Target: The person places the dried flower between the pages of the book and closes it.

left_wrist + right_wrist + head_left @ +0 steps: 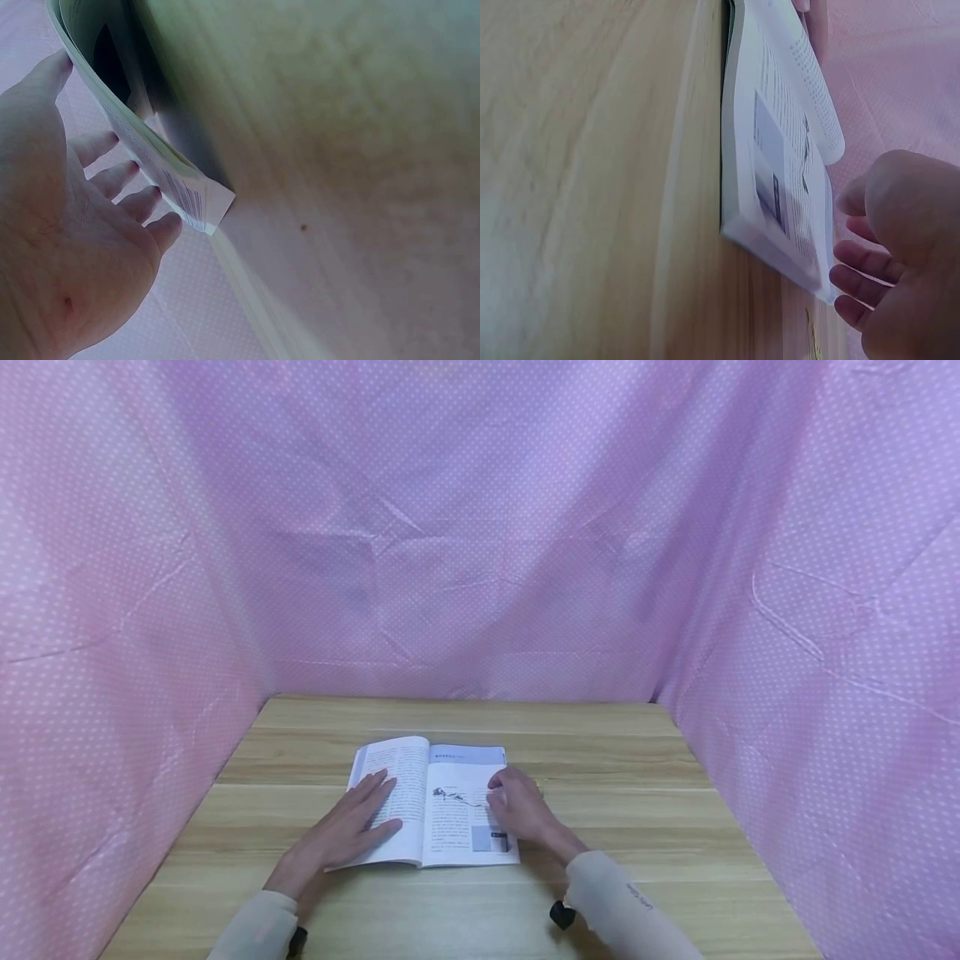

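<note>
An open book (450, 852) lies on the table, with printed text on its left page and a small drawing and blue blocks on its right page. My left hand (348, 827) rests on the left page with its fingers spread. In the left wrist view, the fingertips (124, 180) touch the bowed pages near their outer edge. My right hand (521, 806) is over the outer edge of the right page, thumb and fingers loosely bent. From the right wrist, those fingers (866, 262) appear beside the page edge, pinching nothing visible.
The wooden table (645, 893) extends around the book. Pink dotted cloth (480, 543) hangs behind it and along both sides. Something small and yellow (540, 787) lies just beyond the right hand, partly hidden by it.
</note>
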A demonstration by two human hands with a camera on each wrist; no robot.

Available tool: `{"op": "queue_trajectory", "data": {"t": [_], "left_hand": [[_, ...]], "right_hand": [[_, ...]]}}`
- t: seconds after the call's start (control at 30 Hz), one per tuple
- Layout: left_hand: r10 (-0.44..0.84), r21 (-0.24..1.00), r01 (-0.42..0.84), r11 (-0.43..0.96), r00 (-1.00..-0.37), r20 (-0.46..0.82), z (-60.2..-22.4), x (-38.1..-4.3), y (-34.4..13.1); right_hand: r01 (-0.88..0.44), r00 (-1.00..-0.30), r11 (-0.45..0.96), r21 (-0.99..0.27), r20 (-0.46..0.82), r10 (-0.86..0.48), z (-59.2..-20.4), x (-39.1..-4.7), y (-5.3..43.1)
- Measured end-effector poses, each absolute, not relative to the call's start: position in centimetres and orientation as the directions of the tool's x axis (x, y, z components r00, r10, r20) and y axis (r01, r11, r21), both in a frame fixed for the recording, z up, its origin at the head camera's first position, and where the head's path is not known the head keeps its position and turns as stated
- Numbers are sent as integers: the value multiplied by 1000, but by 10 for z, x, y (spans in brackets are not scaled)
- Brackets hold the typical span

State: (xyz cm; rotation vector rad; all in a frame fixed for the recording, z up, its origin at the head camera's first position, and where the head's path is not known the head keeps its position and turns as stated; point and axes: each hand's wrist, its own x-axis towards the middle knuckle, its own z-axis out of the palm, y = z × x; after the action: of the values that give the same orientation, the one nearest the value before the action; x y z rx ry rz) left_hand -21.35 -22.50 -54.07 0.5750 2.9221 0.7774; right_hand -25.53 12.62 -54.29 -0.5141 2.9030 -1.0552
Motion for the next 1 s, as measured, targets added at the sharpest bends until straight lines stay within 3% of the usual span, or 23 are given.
{"op": "queue_trajectory", "data": {"t": [0.23,0.53,1.0], "left_hand": [[371,489,339,804,-928,32,-543,-214,-226],[372,497,333,801,-928,22,-542,-214,-226],[371,489,338,804,-928,31,-544,-215,-227]], "right_hand": [[-373,-920,757,-536,112,-375,-544,-263,142],[-411,-892,797,-444,17,-451,-546,-268,162],[-507,-823,784,-360,-68,-563,-544,-229,178]]}}
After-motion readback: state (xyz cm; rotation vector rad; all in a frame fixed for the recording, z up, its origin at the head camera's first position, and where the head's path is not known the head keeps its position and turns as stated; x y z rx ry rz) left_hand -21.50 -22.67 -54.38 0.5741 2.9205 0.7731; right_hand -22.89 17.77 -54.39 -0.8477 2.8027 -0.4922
